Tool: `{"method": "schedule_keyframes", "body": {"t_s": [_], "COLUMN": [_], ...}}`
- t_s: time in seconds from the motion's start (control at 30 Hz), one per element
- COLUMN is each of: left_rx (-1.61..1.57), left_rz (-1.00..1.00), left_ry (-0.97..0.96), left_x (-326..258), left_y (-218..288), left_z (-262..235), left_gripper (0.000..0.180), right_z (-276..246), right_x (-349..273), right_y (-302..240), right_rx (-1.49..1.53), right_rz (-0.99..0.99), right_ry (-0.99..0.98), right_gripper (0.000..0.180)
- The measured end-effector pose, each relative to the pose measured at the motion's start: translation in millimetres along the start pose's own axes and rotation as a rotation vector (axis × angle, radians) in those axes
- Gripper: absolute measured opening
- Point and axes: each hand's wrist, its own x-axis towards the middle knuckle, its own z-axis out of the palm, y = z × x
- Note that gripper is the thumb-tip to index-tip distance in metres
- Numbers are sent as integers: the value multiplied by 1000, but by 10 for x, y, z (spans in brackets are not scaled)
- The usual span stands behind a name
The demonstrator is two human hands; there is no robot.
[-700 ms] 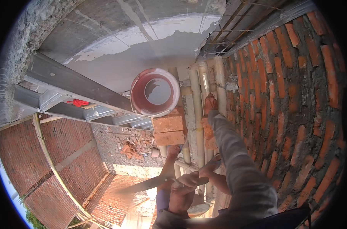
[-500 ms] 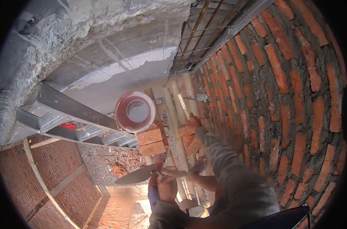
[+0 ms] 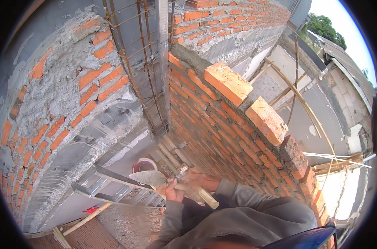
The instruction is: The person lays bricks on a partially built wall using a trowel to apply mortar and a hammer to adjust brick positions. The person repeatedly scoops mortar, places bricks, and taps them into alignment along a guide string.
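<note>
My left hand point(image 3: 175, 192) is closed round the handle of a trowel. The trowel's pointed, pale grey blade point(image 3: 148, 178) sticks out to the left. Just beside it on the right, my right hand point(image 3: 200, 179) is closed, its fingers curled near a small, mottled pale object point(image 3: 182, 169). I cannot make out what that object is or whether the hand holds it. Beyond the blade stands a reddish bucket point(image 3: 144, 164), partly hidden by it. A pale pole end point(image 3: 208, 198) shows beneath my hands.
A brick wall point(image 3: 221, 128) rises close on the right, with loose-looking bricks point(image 3: 266, 120) along its top. Vertical steel bars point(image 3: 145, 50) stand in the corner ahead. Bamboo poles point(image 3: 167, 154) lie below, beside a metal ladder-like frame point(image 3: 122, 193). Rubble point(image 3: 126, 226) covers ground further down.
My view has lifted, bringing the wall top and outdoors into sight. My right hand has left the brick stack and come back beside my left hand, which still holds the trowel.
</note>
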Motion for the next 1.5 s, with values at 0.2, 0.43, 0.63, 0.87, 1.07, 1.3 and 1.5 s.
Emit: {"method": "schedule_keyframes", "body": {"t_s": [0.2, 0.43, 0.63, 0.87, 1.07, 1.3, 1.5], "left_rx": [106, 202, 514, 638, 654, 652, 578], "left_rz": [-26, -100, 232, 403, 492, 490, 469], "left_ry": [-277, -619, -311, -122, -124, -84, -110], "left_x": [-5, 11, 563, 1211, 1290, 1060, 1018], "left_y": [216, 193, -45, -256, -239, -245, -252], "left_z": [1314, 2871, 3958, 4414, 4461, 4524, 4541], "left_gripper": [15, 46, 75, 63, 33, 27, 30], "right_z": [-874, -1690, -2607, -2953, -3048, -3151, -3190], "right_x": [-125, -271, -147, -30, 86, 120, 115], "right_y": [-1232, -2088, -1967, -1665, -1499, -1390, -1385], "right_rx": [528, 431, -395, -576, -580, -672, -638], "right_rz": [327, 469, 398, 379, 448, 483, 507], "right_ry": [391, 496, 794, 791, 670, 642, 611], "right_gripper": [50, 62, 61, 55, 54, 56, 51]}}
